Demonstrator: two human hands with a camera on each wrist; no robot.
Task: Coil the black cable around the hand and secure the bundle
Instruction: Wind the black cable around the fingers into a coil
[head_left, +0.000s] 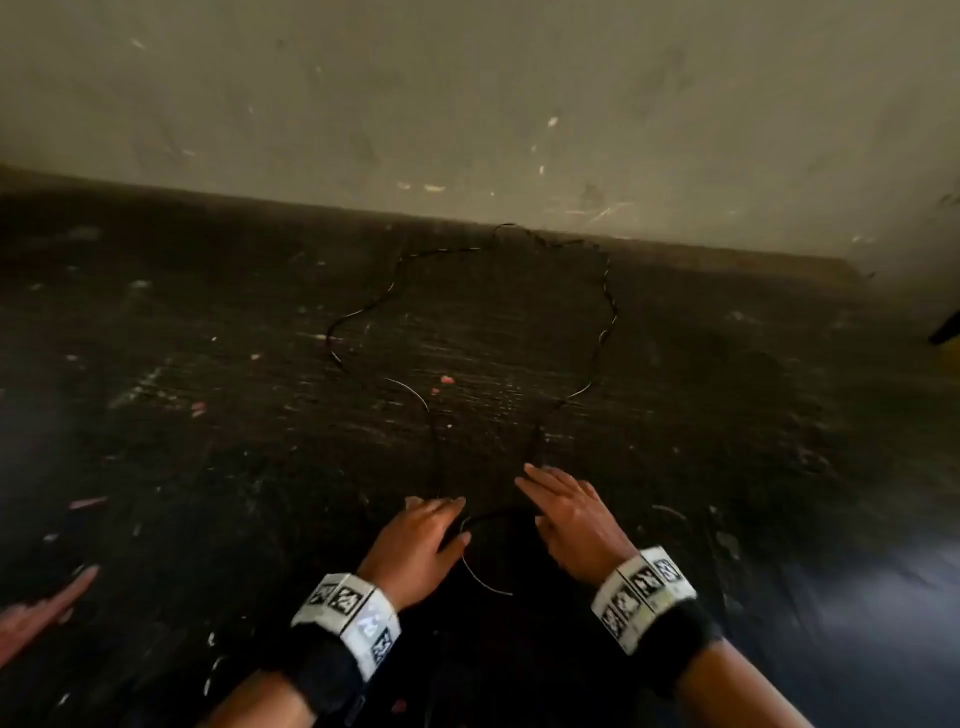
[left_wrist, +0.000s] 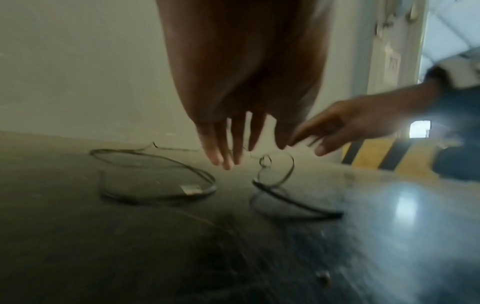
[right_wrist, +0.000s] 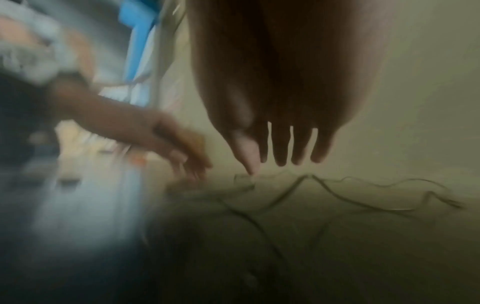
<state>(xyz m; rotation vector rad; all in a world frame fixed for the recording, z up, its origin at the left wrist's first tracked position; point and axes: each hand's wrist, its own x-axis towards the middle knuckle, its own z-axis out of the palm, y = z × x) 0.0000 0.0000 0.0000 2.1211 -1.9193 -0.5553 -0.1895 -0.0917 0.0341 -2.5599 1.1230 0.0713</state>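
Cable (head_left: 607, 291): black, thin, with pale glints along its length. Floor (head_left: 208, 415): dark grey-black, flecked with white scuffs and a few pink-red specks; bluish-white sheen at its right edge. Wall (head_left: 467, 104): dull beige, scratched with paler marks. Wristbands (head_left: 347, 613): white blocks printed with black square marker patterns, over black cuffs. Barrier (left_wrist: 384, 154), left wrist view: yellow and black diagonal stripes.

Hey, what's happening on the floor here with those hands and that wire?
A person is reaching down with both hands toward a thin black cable that lies sprawled in loose loops on the dark floor. The left hand and right hand are open, fingers straight, by the nearest loop. Nothing is gripped or coiled yet.
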